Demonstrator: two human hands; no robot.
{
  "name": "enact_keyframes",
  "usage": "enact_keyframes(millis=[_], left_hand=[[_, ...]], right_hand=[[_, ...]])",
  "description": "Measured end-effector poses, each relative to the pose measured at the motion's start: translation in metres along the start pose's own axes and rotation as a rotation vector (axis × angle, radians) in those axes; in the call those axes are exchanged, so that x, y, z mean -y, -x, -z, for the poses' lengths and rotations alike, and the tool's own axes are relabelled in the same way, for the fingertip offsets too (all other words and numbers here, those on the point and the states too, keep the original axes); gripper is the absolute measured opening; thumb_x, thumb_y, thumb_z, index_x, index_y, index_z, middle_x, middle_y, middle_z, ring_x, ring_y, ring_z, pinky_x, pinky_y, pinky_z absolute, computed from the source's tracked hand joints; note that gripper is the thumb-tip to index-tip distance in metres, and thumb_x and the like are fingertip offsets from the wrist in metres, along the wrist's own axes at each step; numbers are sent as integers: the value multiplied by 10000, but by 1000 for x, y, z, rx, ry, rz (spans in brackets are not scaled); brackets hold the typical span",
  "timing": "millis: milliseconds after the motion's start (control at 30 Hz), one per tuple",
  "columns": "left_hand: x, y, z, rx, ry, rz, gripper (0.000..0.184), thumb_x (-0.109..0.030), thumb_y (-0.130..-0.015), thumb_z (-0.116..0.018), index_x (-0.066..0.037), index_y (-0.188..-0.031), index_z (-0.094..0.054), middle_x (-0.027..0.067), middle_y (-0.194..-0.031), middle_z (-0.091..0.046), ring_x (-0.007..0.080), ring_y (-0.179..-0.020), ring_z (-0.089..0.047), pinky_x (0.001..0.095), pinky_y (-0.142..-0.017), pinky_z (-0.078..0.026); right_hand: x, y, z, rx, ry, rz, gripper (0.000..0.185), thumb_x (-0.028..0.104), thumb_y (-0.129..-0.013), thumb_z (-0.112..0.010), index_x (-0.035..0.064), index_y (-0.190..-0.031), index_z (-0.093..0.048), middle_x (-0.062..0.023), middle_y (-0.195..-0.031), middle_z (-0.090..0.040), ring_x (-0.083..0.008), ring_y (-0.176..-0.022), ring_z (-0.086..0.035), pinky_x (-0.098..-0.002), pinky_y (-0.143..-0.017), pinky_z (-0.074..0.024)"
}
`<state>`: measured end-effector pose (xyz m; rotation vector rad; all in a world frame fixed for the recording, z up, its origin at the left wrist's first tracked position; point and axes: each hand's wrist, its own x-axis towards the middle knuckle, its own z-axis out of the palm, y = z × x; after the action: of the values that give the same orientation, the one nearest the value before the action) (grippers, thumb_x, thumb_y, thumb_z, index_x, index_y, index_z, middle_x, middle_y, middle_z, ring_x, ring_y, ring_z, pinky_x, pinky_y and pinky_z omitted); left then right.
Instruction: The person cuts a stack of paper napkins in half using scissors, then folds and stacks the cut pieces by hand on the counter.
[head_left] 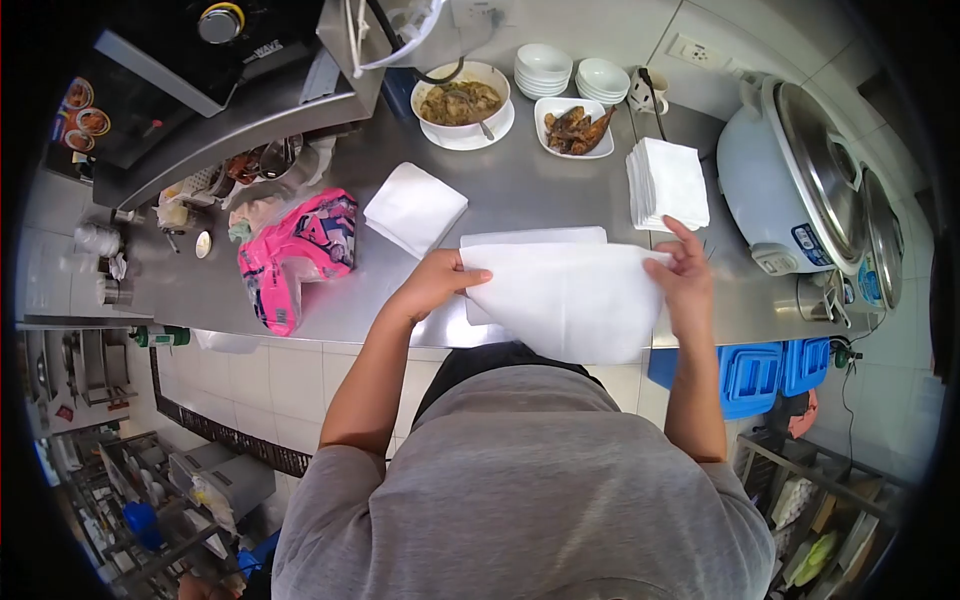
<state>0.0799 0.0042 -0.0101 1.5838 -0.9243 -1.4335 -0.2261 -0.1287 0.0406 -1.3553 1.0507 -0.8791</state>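
Note:
A white paper napkin [575,300], opened out wide, hangs between my two hands over the counter's front edge. My left hand [437,283] pinches its upper left corner, thumb on top. At the upper right corner my right hand [685,277] grips it between thumb and fingers, with some fingers raised. Partly hidden beneath it, another white sheet [535,237] lies on the steel. To the left rests a small pile of white napkins [415,208]. A taller stack of folded napkins [668,183] stands just beyond my right hand.
A pink plastic bag [297,255] lies on the steel counter [350,300] at left. Along the back are a bowl of food [460,100], a plate of fried pieces [575,130] and stacked white bowls [543,70]. A large rice cooker [770,190] stands at right, above blue bins [750,380].

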Motion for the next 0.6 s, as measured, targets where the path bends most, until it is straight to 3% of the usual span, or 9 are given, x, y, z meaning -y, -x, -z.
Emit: enact_keyframes(millis=[100,167,267,367,467,600], left_hand=[[33,-22,1,-72,-25,79,309,-223,-808,-699,34,-979,-675,86,-855,-680,149,-738,-613,286,-656,-472],[66,-41,4,-166,-141,112,301,-224,-802,-698,25,-970,-678,88,-830,-681,157,-712,-621,303,-637,-476],[118,-66,10,-262,-276,8,269,-217,-798,-690,7,-945,-682,88,-760,-670,165,-690,-635,315,-626,-484],[104,-60,5,-358,-395,0,262,-223,-791,-691,4,-920,-679,89,-705,-654,164,-620,-631,300,-568,-480],[105,-62,4,-337,-164,93,262,-221,-797,-696,17,-902,-668,81,-701,-652,157,-558,-616,294,-502,-478],[96,-63,5,-315,-159,143,263,-227,-807,-723,13,-883,-649,59,-697,-639,127,-548,-593,260,-470,-477]], right_hand=[[-71,-28,-7,25,182,-2,621,-100,-767,-650,48,-1339,-460,4,-866,-577,-47,-720,-511,-177,-642,-424],[-113,-44,-15,34,133,-14,597,-86,-774,-651,37,-1328,-465,3,-860,-577,-52,-720,-513,-187,-647,-429],[-166,-62,-21,19,110,-34,579,-56,-765,-675,22,-1305,-481,-9,-849,-584,-69,-715,-509,-211,-663,-444],[-176,-71,-26,-33,150,-24,569,-30,-756,-694,15,-1287,-496,-19,-831,-591,-84,-713,-521,-231,-675,-463],[-173,-74,-33,-81,202,-3,561,-15,-752,-705,19,-1277,-509,-22,-814,-594,-93,-709,-536,-242,-678,-476],[-181,-84,-35,-137,237,-6,555,-3,-746,-718,34,-1265,-526,-19,-800,-594,-101,-700,-544,-241,-676,-480]])
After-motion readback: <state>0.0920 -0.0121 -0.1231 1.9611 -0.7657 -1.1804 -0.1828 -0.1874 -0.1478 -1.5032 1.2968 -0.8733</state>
